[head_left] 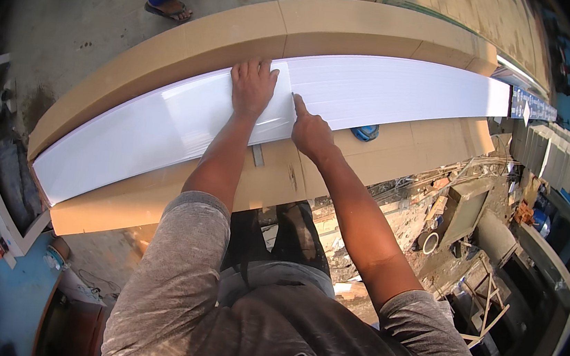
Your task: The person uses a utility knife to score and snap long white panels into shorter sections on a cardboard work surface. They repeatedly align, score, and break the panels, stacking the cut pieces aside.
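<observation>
Cluttered ground beside the open carton. Left grip splayed on the top sheet, not clasping; right grip curled, index out at the sheet's right end, can't tell if it holds anything. Sheet lies on the white stack inside the carton. Risks: slick faces plus light left pressure, sheet could skate; uneven right push could skew it; careless right elbow could knock the blue object.

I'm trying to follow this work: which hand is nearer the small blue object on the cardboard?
Right: the right hand is just left of the small blue object, while the left hand rests farther left, on the white panel.
</observation>
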`<state>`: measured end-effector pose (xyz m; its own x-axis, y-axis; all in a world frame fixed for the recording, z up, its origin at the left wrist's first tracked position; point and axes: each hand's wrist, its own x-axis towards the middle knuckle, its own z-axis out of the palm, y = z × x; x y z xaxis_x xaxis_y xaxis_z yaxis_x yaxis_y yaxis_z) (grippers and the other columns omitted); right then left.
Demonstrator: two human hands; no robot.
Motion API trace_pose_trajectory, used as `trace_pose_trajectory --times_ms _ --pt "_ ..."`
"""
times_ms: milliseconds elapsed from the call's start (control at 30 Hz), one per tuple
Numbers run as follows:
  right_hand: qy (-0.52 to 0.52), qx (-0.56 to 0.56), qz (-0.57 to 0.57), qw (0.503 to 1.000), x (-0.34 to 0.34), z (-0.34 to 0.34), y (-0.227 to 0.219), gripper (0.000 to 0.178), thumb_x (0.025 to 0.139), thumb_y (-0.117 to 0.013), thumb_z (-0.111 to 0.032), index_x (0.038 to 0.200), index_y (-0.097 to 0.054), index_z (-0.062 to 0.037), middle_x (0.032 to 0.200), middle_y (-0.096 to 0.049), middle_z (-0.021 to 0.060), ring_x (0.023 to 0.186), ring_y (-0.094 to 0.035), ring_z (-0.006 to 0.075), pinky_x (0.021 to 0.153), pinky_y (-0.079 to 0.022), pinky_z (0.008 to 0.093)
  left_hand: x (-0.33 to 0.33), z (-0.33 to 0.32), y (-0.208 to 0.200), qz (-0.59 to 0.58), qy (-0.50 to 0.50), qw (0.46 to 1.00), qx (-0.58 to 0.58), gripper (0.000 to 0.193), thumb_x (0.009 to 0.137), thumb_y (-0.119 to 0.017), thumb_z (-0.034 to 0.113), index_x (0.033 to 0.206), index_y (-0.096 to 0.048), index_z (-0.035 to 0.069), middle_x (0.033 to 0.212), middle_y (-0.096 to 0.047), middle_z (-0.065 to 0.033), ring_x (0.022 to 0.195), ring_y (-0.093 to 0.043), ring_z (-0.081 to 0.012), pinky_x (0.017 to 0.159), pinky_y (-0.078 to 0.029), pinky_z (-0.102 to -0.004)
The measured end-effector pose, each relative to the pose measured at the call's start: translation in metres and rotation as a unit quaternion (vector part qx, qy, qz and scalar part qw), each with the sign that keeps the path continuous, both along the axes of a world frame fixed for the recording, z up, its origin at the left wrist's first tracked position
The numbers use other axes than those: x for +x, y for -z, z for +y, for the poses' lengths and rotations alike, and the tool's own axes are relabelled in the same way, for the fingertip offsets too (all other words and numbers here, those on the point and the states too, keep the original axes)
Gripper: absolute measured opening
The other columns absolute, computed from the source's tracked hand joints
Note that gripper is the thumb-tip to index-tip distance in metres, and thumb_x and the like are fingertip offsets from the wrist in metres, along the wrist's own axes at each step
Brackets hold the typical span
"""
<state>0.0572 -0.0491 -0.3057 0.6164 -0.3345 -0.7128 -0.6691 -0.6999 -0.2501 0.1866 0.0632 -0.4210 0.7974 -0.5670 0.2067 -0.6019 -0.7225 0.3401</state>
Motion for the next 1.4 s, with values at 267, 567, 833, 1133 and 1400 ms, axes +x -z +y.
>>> trace_pose_trajectory --times_ms 267,567,833,1133,1400 --pt "-0.028 0.001 0.073 0.997 -0.074 0.025 -0.011 0.077 0.097 -0.054 -0.011 0.169 -0.027 -0.0131 0.100 -0.075 0.0305 0.095 -0.074 0.0483 0.087 -0.059 0.0578 -0.001 -0.001 0.002 0.010 -0.002 1.000 0.019 0.039 0.100 -0.070 0.040 0.130 -0.070 0.015 0.125 -0.061 -0.0065 0.120 -0.056 -0.0270 0.111 -0.038 -0.0484" --pt "-0.054 0.013 0.112 0.992 -0.201 0.057 0.003 0.071 0.100 -0.053 -0.014 0.167 -0.032 -0.0105 0.108 -0.075 0.0334 0.096 -0.074 0.0500 0.084 -0.058 0.0597 -0.002 -0.005 -0.003 -0.001 -0.005 1.000 0.002 0.041 0.099 -0.071 0.041 0.130 -0.069 0.015 0.123 -0.061 -0.0076 0.119 -0.056 -0.0270 0.114 -0.036 -0.0475" --pt "0.187 0.020 -0.189 0.964 -0.082 -0.009 -0.005 0.036 0.102 -0.059 -0.021 0.133 -0.059 -0.0040 0.107 -0.073 0.0284 0.103 -0.070 0.0485 0.091 -0.055 0.0582 0.011 0.089 -0.025 0.026 -0.077 0.997 0.008 0.058 0.095 -0.077 0.033 0.146 -0.061 0.008 0.154 -0.051 -0.0198 0.145 -0.044 -0.0369 0.125 -0.028 -0.0605" --pt "0.360 -0.008 -0.214 0.908 -0.041 0.031 0.057 0.032 0.102 -0.065 -0.028 0.123 -0.060 -0.0047 0.111 -0.071 0.0297 0.106 -0.069 0.0503 0.092 -0.054 0.0611 -0.041 0.319 -0.008 0.354 -0.656 0.635 -0.204 0.078 0.096 -0.076 0.028 0.154 -0.037 -0.008 0.150 -0.048 -0.0346 0.128 -0.060 -0.0477 0.094 -0.063 -0.0569" --pt "0.244 -0.076 -0.186 0.949 -0.028 -0.005 0.005 0.031 0.103 -0.062 -0.032 0.122 -0.058 -0.0077 0.098 -0.075 0.0285 0.096 -0.072 0.0519 0.087 -0.056 0.0632 -0.036 0.279 -0.097 0.373 -0.655 0.445 -0.484 0.052 0.105 -0.070 0.028 0.140 -0.053 -0.007 0.134 -0.066 -0.0215 0.117 -0.069 -0.0375 0.091 -0.066 -0.0444"
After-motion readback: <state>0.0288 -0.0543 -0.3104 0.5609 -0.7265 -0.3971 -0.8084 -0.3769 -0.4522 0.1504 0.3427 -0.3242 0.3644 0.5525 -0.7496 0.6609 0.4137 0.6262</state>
